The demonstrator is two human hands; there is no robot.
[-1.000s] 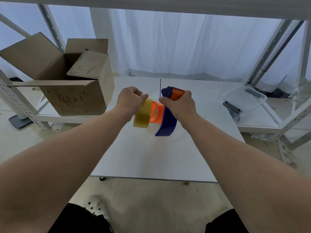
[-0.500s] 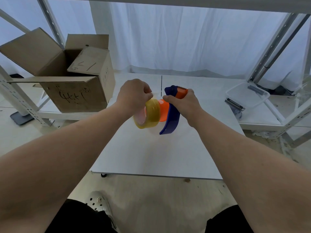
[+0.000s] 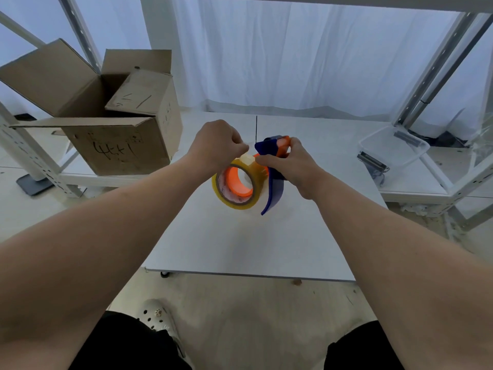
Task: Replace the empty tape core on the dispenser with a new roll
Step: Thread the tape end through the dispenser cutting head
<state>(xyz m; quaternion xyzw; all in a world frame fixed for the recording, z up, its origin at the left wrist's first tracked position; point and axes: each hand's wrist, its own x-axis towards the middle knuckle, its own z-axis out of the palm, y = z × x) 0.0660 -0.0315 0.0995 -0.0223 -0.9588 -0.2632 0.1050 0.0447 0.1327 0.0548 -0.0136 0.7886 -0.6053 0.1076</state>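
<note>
New roll (image 3: pixel 236 184) was seated on the orange hub of the dispenser (image 3: pixel 273 182), both held in the air above the white counter (image 3: pixel 240 241), not resting on it. Right hand (image 3: pixel 289 166) was closed around the dispenser frame near its orange top, thumb pressed against the roll's upper edge. Left hand (image 3: pixel 217 146) was curled, fingertips pinched at a pale tab on top of the roll; a thin clear strip seemed to run from that pinch toward the dispenser head, though it was too faint to confirm.

Judgement: step in hand was threading the free tape end to the cutter. No empty core could be seen.

Notes for doing it well:
1. Keep the right-hand grip firm so the hub does not twist while pulling.
2. Draw the tab straight along the roll's plane; a sideways pull would likely crease the film or stick it to itself.
3. Check the adhesive face points outward at the cutter before pressing down.

Open cardboard box (image 3: pixel 117 113) stood well apart, far left.
</note>
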